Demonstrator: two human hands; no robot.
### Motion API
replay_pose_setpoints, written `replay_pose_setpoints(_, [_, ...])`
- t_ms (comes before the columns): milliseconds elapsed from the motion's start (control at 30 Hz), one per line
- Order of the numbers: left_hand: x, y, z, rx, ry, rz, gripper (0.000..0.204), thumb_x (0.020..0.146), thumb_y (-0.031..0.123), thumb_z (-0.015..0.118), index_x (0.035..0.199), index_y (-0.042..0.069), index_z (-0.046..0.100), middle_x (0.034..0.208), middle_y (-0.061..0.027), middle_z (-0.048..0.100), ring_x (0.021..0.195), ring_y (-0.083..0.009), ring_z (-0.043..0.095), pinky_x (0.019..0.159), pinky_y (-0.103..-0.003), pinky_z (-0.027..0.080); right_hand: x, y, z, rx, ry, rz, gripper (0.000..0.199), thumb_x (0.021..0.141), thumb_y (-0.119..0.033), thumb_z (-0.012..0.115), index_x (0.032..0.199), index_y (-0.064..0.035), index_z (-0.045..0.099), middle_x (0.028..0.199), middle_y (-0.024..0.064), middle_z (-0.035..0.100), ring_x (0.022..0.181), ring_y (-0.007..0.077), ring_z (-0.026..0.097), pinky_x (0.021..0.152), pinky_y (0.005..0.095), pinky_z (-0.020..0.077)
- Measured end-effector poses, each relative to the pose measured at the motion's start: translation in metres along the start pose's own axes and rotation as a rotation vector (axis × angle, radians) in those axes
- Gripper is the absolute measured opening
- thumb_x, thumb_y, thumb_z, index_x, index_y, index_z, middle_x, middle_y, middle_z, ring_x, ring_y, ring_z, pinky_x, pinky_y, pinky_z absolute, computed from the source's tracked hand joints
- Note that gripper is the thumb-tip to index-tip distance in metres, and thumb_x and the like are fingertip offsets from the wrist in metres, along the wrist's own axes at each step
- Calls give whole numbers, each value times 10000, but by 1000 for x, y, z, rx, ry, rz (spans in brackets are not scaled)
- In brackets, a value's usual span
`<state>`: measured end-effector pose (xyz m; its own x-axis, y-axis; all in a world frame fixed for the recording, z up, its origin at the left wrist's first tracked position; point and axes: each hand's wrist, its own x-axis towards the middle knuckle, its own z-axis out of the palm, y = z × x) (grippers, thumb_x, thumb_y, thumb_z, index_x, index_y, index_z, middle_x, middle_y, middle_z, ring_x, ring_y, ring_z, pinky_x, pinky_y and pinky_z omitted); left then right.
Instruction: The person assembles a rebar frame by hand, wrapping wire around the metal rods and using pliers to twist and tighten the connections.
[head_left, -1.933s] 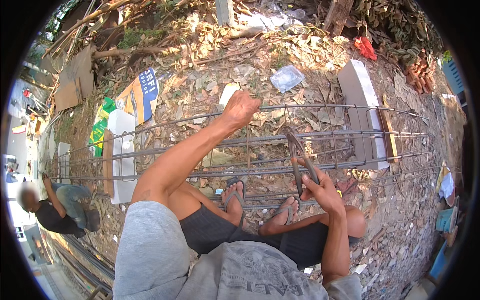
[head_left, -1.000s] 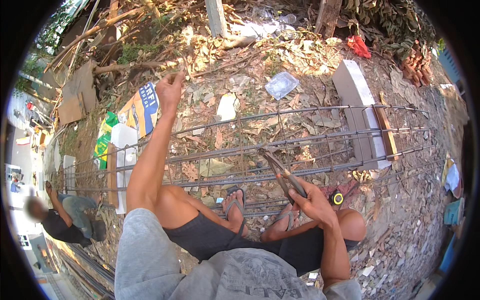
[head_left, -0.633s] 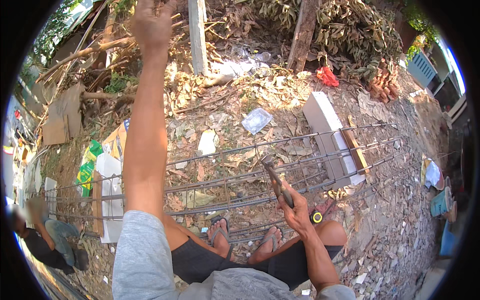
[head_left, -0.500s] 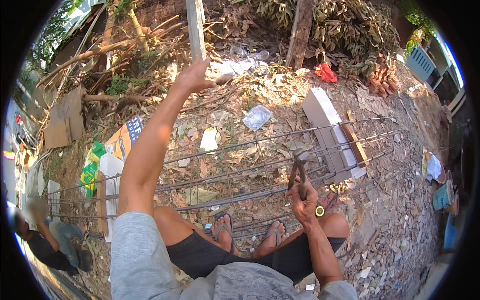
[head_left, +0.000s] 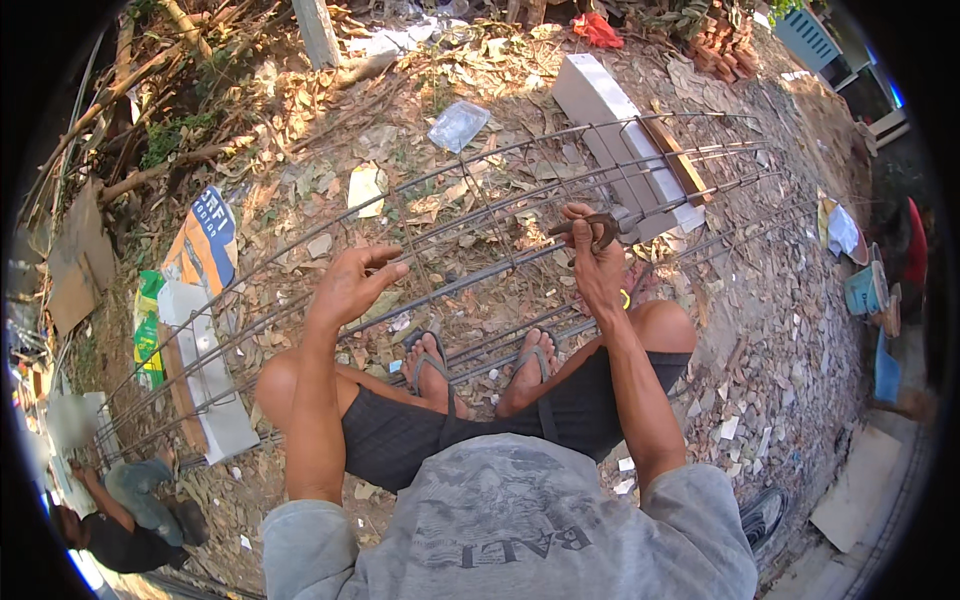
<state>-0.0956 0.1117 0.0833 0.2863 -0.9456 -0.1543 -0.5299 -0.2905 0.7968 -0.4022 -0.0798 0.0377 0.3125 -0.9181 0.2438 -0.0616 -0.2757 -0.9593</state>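
Note:
My right hand (head_left: 596,265) grips a pair of rusty pincers (head_left: 607,228), turned sideways above the steel bars. Left of it, my left hand (head_left: 355,287) hovers at the near side of the rebar cage (head_left: 450,292), fingers loosely apart. I see nothing held in it, though thin wire would be hard to make out. The cage is long bars joined by square stirrups, lying across in front of my knees. It rests on a pale block (head_left: 600,105) at the right and another pale block (head_left: 222,428) at the left.
A wood strip (head_left: 675,160) lies along the right block. Printed sacks (head_left: 205,245) lie beyond the left block. A clear plastic container (head_left: 459,126) sits among dry leaves. Another person (head_left: 130,510) crouches at the far left. Bricks (head_left: 722,45) and buckets (head_left: 865,288) stand to the right.
My left arm has come down from its raised reach to beside the cage. The pincers have swung from upright to sideways in my right hand. The whole view has tilted and shifted.

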Motion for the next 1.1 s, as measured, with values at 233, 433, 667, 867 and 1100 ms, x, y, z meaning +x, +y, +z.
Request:
replay_pose_setpoints(233, [11, -38, 38, 237, -130, -171, 423, 915, 399, 696, 1098, 26, 773, 908, -175, 758, 833, -265, 722, 771, -407, 527, 11, 33, 32, -82, -63, 121, 410, 1058, -383, 585, 1214, -22, 701, 837, 59, 696, 788, 137, 636, 746, 343, 510])
replay_pose_setpoints(433, [24, -63, 74, 257, -272, -127, 395, 930, 376, 678, 1081, 20, 761, 830, -160, 718, 779, -237, 676, 741, -400, 506, -9, 60, 27, -493, 33, -13, 354, 892, -250, 774, 1159, -29, 700, 1285, 265, 559, 1154, 418, 583, 951, 487, 493])
replay_pose_setpoints(667, [21, -75, 91, 112, -186, -69, 421, 909, 325, 710, 725, -35, 596, 596, -24, 416, 606, -110, 398, 564, -363, 343, -18, -1, 18, -532, 120, -43, 596, 834, -254, 836, 1350, -84, 592, 1397, 231, 469, 1245, 440, 517, 1023, 520, 460])
replay_pose_setpoints(867, [20, -84, 83, 24, -253, -161, 358, 937, 316, 709, 779, -1, 654, 664, 13, 518, 645, -89, 442, 583, -312, 336, -64, -77, -143, -159, 543, -48, 274, 997, -273, 669, 1170, -65, 714, 1036, 119, 688, 965, 229, 679, 837, 374, 530])
replay_pose_setpoints(1100, [21, -83, 77, -70, -235, -250, 414, 951, 322, 724, 1120, -55, 746, 799, -22, 672, 748, -85, 564, 690, -275, 437, -156, 188, -263, -578, 610, 613, 292, 960, -254, 602, 1154, -93, 748, 1012, 223, 742, 960, 371, 719, 862, 451, 540])
